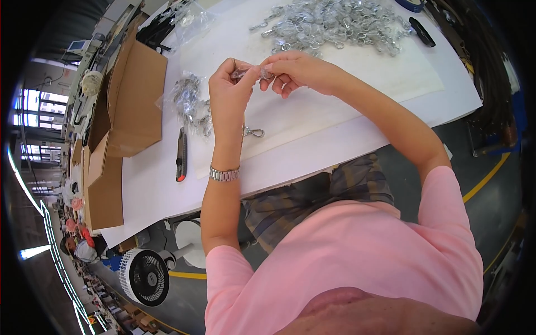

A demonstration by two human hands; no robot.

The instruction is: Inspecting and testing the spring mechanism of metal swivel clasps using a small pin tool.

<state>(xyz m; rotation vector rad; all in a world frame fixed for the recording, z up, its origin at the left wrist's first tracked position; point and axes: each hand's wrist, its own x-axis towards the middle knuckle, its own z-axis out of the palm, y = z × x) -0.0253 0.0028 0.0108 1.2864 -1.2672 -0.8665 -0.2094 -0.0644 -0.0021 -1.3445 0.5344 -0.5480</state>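
While both hands are close together over the tabletop point(324, 125), their fingertips pinch one small clear and shiny piece point(240, 73) between them. The left hand point(229, 86) has one end, and the right hand point(298, 70) seems to have the other end, where there is a bit of metal. The piece looks longer from side to side, so its long way runs from the left hand across to the right hand.

The big heap point(340, 25) of clear bits and metal rings is past the hands, up and to the right, and the right hand is nearer to it. The small heap point(188, 100) is just to the left of the left hand. A metal clip point(249, 132) lies on the near side, by the left wrist. A box cutter point(181, 155) lies farther left, with its long side pointing toward and away from the person, near the brown box point(137, 95).

Some things are hard to see. The fingers cover most of the small piece, and it is see-through, so I cannot tell its whole shape or how its parts join. The left arm hides part of the metal clip, and maybe some of the small heap. The top edge cuts off the big heap and the blue roll point(411, 4). Single bits in both heaps blur into each other.
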